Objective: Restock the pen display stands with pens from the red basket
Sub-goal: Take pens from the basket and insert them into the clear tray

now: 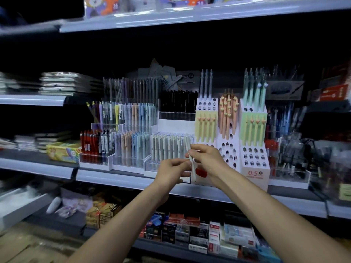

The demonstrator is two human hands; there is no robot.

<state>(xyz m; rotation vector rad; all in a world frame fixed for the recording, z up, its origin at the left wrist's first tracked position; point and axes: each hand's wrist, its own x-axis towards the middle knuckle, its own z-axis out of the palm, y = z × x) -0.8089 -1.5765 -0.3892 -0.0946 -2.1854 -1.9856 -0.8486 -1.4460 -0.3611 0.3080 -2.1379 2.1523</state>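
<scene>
The right hand (207,160) pinches the pen (193,172) near-upright at frame centre, before the stand (150,167); the left hand (171,171) curls just beside it, grip unclear.

Pale pen (192,168) — near-upright; before grey-pen stand (152,168)

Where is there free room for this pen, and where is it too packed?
Empty holes: the white stand's lower face below the orange pens, the rows under the green pens, and the top rows above the yellow pens. Packed tight: the grey pens behind the right hand's pen, and the clear trays left of them.
</scene>
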